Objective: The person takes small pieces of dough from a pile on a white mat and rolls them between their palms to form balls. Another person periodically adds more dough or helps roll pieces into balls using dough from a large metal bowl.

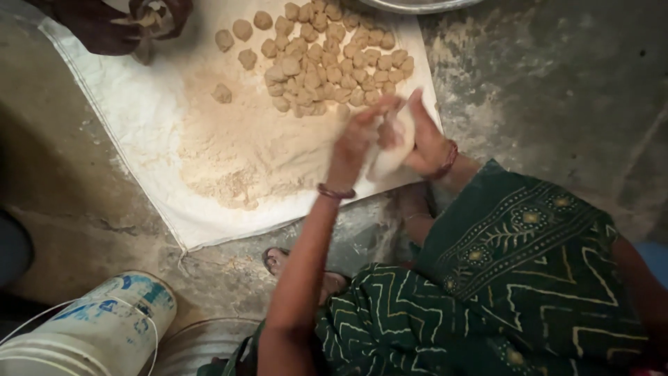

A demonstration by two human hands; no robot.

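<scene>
The person sits low on the floor [543,90], and both hands meet over the near edge of a white cloth [139,118] spread on it. The left hand [358,139] and the right hand [428,143] press a pale lump of dough [393,150] between them; the fingers of both are curled about it, grasping it from either side, palms facing each other. A dark bangle sits on each wrist.

Just beyond the fingertips lies a heap of small dough balls [327,59], packed close and touching one another, with a few stray balls apart from the heap, farther from the left fingers. Beside the left fingers, toward the middle of the cloth, spreads a loose mound of flour [243,157].

Far past the fingers, at the top corner of the cloth, another person's hand [156,17] holds something pale; what it is I cannot tell. The rim of a metal dish [417,5] shows beyond the dough balls.

Behind the wrists, near the person's green patterned dress [515,278], a bare foot [278,261] rests on the floor, and a white and blue bucket [97,327] stands well apart to the left
</scene>
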